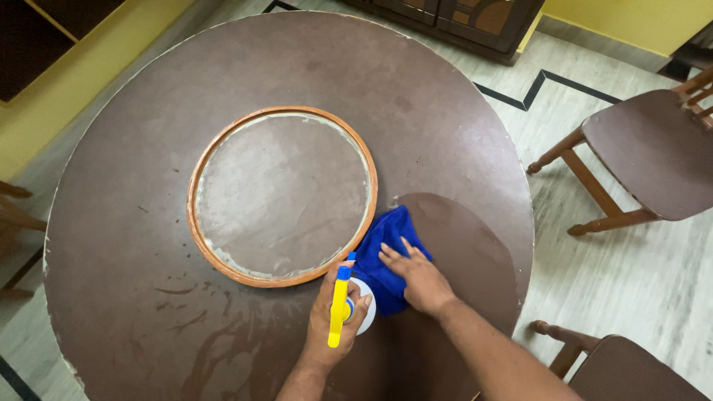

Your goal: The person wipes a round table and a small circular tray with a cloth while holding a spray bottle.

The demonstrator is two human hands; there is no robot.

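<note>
My left hand [333, 319] grips a spray bottle [342, 304] with a yellow trigger and blue nozzle, held upright over the near edge of the round brown table [134, 223]. My right hand [417, 276] lies flat, fingers spread, on a blue cloth [386, 238] pressed to the tabletop. The cloth sits just right of the orange-rimmed round centre panel [282, 194]. A darker wiped patch [468, 238] spreads to the right of the cloth.
Wet streaks [215, 334] mark the table's near left part. Two brown wooden chairs stand on the tiled floor, one at the right [646, 148] and one at the near right [624, 367]. A dark cabinet [460, 18] is beyond the table.
</note>
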